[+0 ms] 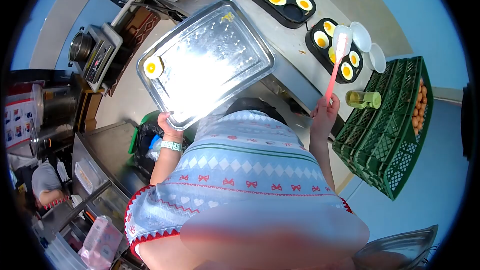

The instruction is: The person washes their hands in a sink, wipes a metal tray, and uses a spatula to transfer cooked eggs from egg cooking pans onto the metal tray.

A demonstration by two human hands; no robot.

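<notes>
Spatula juts forward, right grip closed round it; left grip clasps tray corner.

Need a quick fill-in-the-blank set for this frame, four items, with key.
1. The left hand holds a metal tray bearing exactly ____ fried egg.
2. The hand gripping the spatula is the person's ____ one.
3. The black egg cooker farther from the spatula contains ____ eggs.
4. The stacked crates at the right are coloured ____.

Missing words: one; right; five; green.
</notes>
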